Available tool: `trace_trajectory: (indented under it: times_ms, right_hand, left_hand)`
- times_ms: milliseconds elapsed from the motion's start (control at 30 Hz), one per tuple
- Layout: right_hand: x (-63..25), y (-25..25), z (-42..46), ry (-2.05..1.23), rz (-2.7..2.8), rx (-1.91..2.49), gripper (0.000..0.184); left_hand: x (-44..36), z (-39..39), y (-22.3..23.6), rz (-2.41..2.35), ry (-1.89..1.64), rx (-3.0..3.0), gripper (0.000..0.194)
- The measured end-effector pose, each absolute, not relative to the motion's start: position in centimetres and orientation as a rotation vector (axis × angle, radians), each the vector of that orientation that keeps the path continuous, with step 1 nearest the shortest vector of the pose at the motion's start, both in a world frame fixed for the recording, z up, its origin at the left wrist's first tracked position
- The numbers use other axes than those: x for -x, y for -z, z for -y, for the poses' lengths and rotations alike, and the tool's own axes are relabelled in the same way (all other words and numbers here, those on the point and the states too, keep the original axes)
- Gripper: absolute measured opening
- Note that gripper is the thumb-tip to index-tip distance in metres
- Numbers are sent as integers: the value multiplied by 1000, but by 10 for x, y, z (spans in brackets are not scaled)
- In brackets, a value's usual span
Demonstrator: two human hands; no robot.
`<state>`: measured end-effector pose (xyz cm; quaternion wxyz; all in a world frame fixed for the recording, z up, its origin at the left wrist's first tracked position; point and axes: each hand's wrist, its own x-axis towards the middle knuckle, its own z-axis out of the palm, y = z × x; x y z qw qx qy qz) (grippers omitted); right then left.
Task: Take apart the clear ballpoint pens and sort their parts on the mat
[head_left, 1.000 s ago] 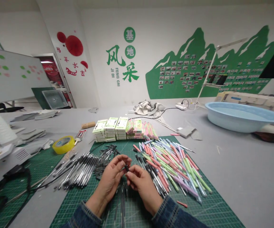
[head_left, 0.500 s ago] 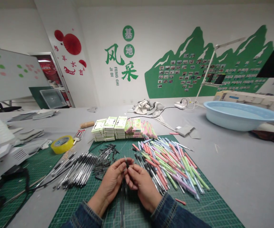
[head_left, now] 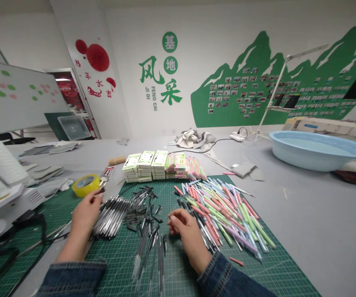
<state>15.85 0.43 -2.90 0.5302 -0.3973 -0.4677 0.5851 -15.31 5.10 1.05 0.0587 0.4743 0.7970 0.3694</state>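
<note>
Green mountain cut-outs (head_left: 236,97) bearing small photographs are mounted on the white wall (head_left: 125,41) behind a grey surface (head_left: 304,214), on which a gridded green cutting mat (head_left: 267,270) is laid. By the left hand (head_left: 85,212), a small dark-ended piece (head_left: 101,190) is pinched at the fingertips, just beside the yellow tape roll (head_left: 79,189) and near the upper end of a row of clear-barrelled pens (head_left: 113,218). The right hand (head_left: 186,229) is held with fingers curled, close to the coloured pens (head_left: 224,214); whether anything is grasped in it cannot be told. Between the hands, black pen clips (head_left: 136,212) are heaped and slender dark rods (head_left: 160,264) are laid lengthwise. Green-and-white boxes (head_left: 147,165) are stacked at the mat's far edge, and a light-blue basin (head_left: 317,159) is placed well apart on the right.
</note>
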Motion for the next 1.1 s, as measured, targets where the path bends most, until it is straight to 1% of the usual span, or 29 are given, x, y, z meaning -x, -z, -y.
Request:
trace_trajectory:
  times_ms: [33, 67, 133, 167, 433, 600, 800, 933, 1100]
  right_hand:
    - [-159, 29, -4, -1397, 1121, 948, 15]
    - [-159, 29, -4, -1399, 1121, 946, 13]
    - [-158, 28, -3, -1403, 1114, 945, 11]
    - [-158, 28, -3, -1407, 1109, 947, 10]
    - [-159, 32, -4, -1413, 1121, 949, 8]
    - [-159, 33, -5, -1403, 1121, 951, 8]
    - [-158, 34, -4, -1405, 1115, 947, 8]
    - [-158, 34, -4, -1412, 1118, 949, 8]
    - [-159, 34, -5, -1399, 1122, 959, 9]
  left_hand:
    - [169, -51, -7, -2595, -820, -1463, 41]
    - [181, -51, -3, -2660, -586, -1519, 42]
    - [192, -51, 2, -2675, -416, -1543, 41]
    - [193, -51, 3, -2660, -394, -1554, 41]
    - [176, -52, 3, -2591, -345, -1638, 42]
    - [178, -52, 5, -2574, -348, -1638, 38]
    - [164, -47, -4, -2593, -508, -1687, 36]
    - [140, -46, -10, -2458, -629, -1907, 31]
    - [117, -47, -11, -2277, -587, -2019, 28]
